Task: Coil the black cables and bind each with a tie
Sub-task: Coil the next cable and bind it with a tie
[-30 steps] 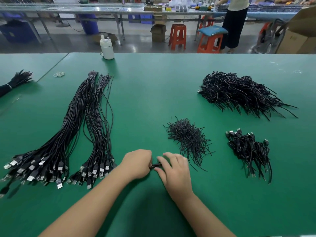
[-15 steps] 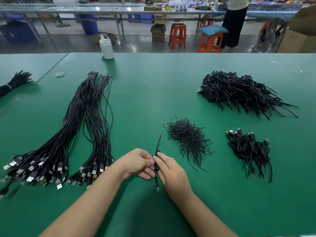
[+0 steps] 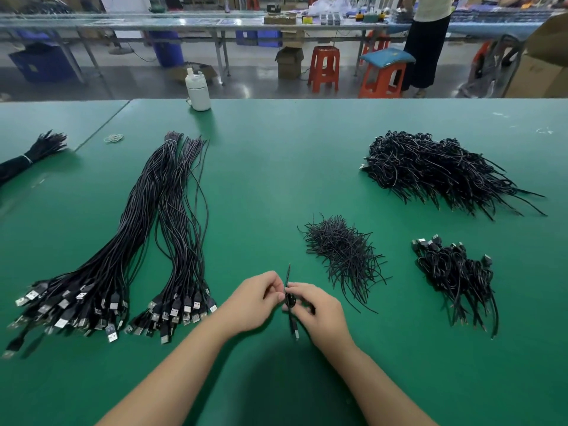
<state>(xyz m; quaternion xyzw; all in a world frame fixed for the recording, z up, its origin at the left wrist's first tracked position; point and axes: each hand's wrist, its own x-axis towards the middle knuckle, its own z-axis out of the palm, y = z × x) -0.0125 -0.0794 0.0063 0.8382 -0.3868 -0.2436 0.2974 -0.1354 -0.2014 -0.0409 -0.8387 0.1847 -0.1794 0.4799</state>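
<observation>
A small coiled black cable (image 3: 289, 301) sits between my two hands low in the middle of the green table (image 3: 276, 167). My left hand (image 3: 255, 301) pinches its left side. My right hand (image 3: 319, 312) grips it from the right. One thin end sticks up past my fingers and its plug end hangs down toward me. A loose heap of short black ties (image 3: 342, 253) lies just right of my hands. Two long bundles of straight black USB cables (image 3: 129, 241) stretch along the left.
A small pile of bound coils (image 3: 455, 278) lies at the right, a bigger black pile (image 3: 436, 170) behind it. A white bottle (image 3: 198, 90) stands at the far edge, rubber bands (image 3: 113, 137) and another cable bundle (image 3: 27, 158) at the left. A person (image 3: 430, 41) stands beyond.
The cable lay flat and hidden between my hands a second ago. It now stands upright with one end up and the plug down. My hands have shifted only slightly.
</observation>
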